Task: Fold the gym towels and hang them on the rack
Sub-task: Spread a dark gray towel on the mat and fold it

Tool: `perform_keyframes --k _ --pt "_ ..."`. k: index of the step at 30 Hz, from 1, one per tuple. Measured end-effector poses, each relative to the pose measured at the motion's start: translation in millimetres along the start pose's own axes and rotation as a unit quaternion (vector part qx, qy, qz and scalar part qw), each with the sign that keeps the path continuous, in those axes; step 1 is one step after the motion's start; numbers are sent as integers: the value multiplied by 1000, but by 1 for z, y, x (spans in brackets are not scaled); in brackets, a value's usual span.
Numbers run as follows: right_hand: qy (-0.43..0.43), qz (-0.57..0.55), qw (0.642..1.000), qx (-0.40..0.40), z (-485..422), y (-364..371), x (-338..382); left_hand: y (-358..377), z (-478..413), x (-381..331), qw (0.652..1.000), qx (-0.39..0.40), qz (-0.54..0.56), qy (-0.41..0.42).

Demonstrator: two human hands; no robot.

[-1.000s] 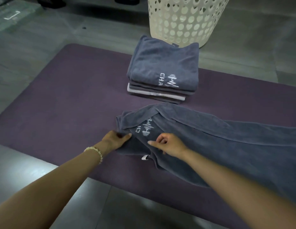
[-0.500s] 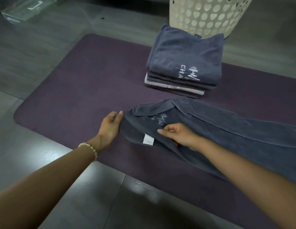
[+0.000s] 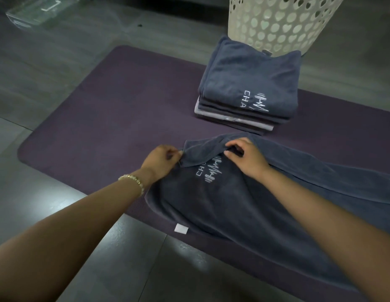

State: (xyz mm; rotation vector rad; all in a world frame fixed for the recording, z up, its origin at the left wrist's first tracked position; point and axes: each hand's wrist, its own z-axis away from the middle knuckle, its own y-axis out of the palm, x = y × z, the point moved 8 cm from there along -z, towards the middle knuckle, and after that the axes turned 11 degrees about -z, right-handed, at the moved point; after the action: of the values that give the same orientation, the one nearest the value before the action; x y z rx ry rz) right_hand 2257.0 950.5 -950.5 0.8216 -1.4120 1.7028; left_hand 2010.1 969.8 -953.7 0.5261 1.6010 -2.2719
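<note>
Pinches grey towel point(image 3: 244, 210) corner in left hand point(image 3: 161, 162), clamps adjoining fold in right hand point(image 3: 246, 158), fingers point(image 3: 233, 147) curled, thumb apparently beneath; folded stack point(image 3: 248, 83) beyond them.

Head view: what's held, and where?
The unfolded towel, along its far edge: left hand pinches the corner, right hand grips the edge above the logo.

One spread grey towel point(image 3: 244, 203), one stack of folded towels point(image 3: 250, 83) with layers too tight to count, one purple mat point(image 3: 124, 105), one white laundry basket point(image 3: 276, 22), one beaded bracelet point(image 3: 133, 180), two hands: left hand point(image 3: 161, 162), right hand point(image 3: 246, 158).
</note>
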Motion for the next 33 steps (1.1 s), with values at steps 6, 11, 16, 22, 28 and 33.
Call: perform_keyframes --k 6,11,16,22,28,33 --pt "64 113 989 67 -16 8 -24 39 -32 -17 990 79 48 -105" --pt "98 0 995 16 -19 4 -32 40 -50 1 985 54 63 -151" --pt "163 9 986 37 -24 6 -42 46 -51 -1 979 50 131 -146" --pt "223 -26 974 40 -34 8 -49 54 -49 -2 974 94 150 -139" --pt "245 -50 968 38 -37 8 -49 52 -42 -6 976 105 158 -105" --pt "202 -193 960 -27 -32 -4 -44 43 -43 -10 936 78 312 -145"
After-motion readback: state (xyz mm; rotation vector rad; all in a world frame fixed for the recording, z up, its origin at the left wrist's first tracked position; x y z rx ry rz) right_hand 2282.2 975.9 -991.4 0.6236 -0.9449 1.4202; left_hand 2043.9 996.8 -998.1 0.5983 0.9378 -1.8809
